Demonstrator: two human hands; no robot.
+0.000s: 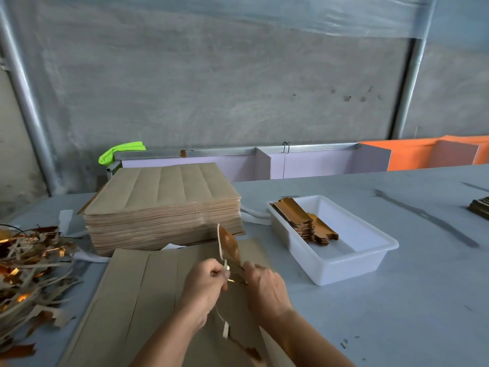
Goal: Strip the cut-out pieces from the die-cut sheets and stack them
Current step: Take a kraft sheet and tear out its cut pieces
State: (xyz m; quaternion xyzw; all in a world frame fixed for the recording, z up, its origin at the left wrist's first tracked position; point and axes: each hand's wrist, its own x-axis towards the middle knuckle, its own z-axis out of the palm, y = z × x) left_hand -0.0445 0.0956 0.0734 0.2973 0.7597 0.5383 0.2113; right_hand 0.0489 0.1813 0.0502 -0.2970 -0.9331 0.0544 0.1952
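A brown die-cut sheet [148, 292] lies flat in front of me with long slits cut in it. My right hand [264, 287] grips a gold cut-out piece [230, 246] that stands up from the sheet. Beside it my left hand [203, 284] pinches a thin pale waste strip [219, 242] along the piece's edge; more strip hangs below at the sheet. A thick stack of brown die-cut sheets [164, 205] stands behind. Stripped gold pieces [307, 223] are stacked in a white plastic tray [365, 255] to the right.
A heap of waste strips [29, 271] with gold scraps fills the left edge. A second small stack of pieces [480, 207] sits at the far right on the grey table [397, 313]. Purple and orange partitions [317, 162] line the far edge.
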